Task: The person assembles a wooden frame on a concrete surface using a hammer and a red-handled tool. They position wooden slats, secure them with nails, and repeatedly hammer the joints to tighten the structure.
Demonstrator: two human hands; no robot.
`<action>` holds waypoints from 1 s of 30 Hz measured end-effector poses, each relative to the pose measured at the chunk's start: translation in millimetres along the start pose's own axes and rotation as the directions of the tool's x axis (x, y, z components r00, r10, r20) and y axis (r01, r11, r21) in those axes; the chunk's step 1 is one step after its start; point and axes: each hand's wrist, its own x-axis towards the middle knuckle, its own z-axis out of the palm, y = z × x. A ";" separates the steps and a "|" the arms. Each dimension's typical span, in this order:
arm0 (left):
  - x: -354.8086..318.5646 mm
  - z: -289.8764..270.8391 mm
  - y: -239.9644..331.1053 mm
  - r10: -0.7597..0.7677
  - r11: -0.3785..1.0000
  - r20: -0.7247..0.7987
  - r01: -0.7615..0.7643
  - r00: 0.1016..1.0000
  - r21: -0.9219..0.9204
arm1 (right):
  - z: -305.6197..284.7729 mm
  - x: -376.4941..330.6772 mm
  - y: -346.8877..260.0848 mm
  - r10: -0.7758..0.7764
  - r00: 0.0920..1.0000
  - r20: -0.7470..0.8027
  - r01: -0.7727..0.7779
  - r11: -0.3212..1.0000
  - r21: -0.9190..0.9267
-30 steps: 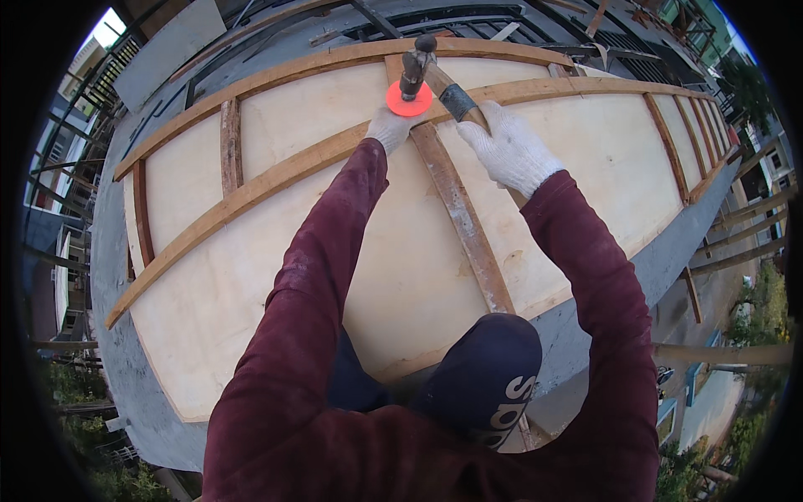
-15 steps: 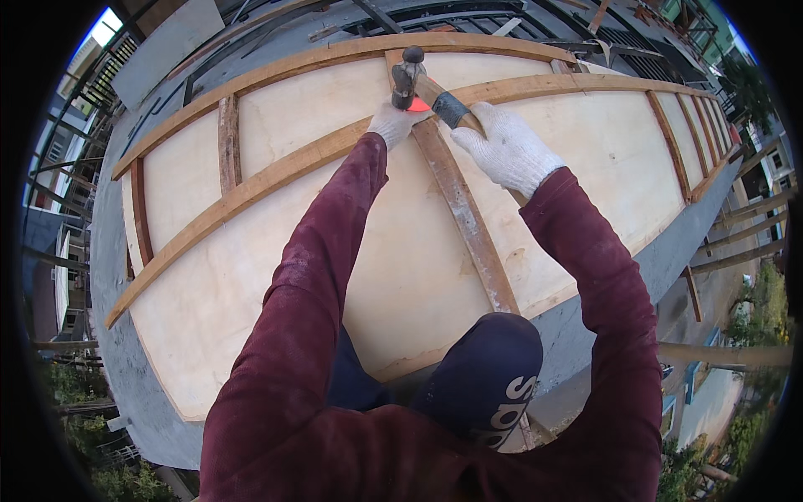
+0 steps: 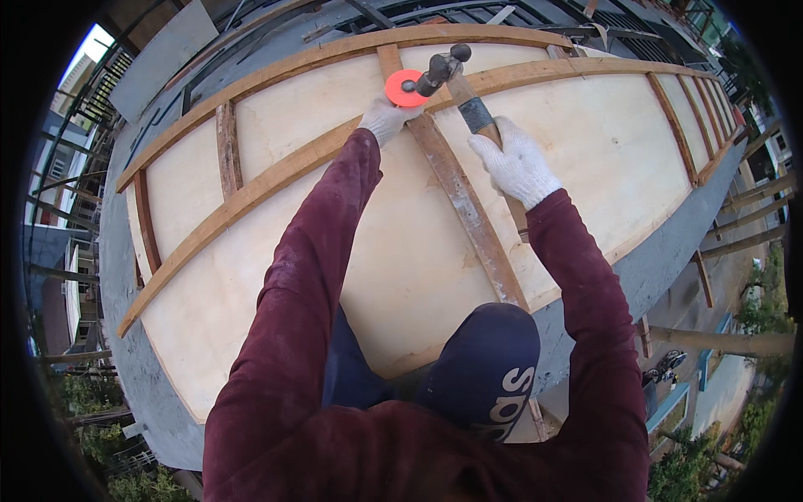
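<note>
My left hand point(image 3: 385, 120), in a white knit glove, is closed below a round orange-red hand guard point(image 3: 397, 94). A dark round end shows at the guard's centre; the rest of this guarded tool is hidden. My right hand point(image 3: 517, 163), also gloved, grips the wooden handle of a hammer point(image 3: 437, 70), whose neck is wrapped in dark tape. The hammer's dark metal head is close beside the guard's centre; whether they touch I cannot tell. Under both hands runs a long wooden batten point(image 3: 293, 167), crossed by a shorter batten point(image 3: 468, 209) on a pale plywood panel point(image 3: 393, 251).
Another long batten point(image 3: 309, 58) borders the panel's far side, and shorter cross battens point(image 3: 227, 151) join the two. Grey concrete point(image 3: 150, 402) surrounds the panel, with a drop along the right edge. Wooden poles point(image 3: 728, 341) stick out there. Metal bars point(image 3: 627, 38) lie beyond.
The hammer head has swung right and turned, uncovering more of the orange-red guard. My right hand has shifted slightly right and nearer. My left hand has barely moved.
</note>
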 end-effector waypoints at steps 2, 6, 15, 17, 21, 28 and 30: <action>-12.3 -4.1 7.1 0.026 0.999 -0.005 -0.026 1.000 0.048 | -6.5 -31.4 47.9 0.153 0.983 -0.101 -0.142 0.983 0.113; -10.4 -31.2 44.4 0.229 0.953 -0.047 -0.214 0.972 0.214 | -27.0 -82.9 109.7 0.599 0.800 0.033 -0.585 0.768 0.258; 15.0 14.3 75.4 0.283 0.320 0.077 -0.170 0.956 0.932 | -10.6 -156.0 195.4 0.301 0.857 -0.419 -0.451 0.832 -0.324; 14.8 7.2 58.7 0.327 0.337 0.069 -0.185 0.943 0.923 | 12.8 -167.3 166.7 0.163 0.898 -0.410 -0.353 0.823 -0.446; 17.3 6.9 52.1 0.394 0.333 0.077 -0.221 0.916 0.917 | 43.2 -231.5 109.2 0.490 0.870 0.062 -0.465 0.855 -0.231; 13.4 9.1 64.8 0.429 0.539 0.073 -0.320 0.900 0.780 | 48.1 -241.1 82.9 0.578 0.725 0.375 -0.573 0.808 -0.137; 12.3 11.7 70.2 0.437 0.525 0.066 -0.315 0.897 0.791 | 44.3 -238.8 82.5 0.539 0.706 0.459 -0.642 0.761 0.095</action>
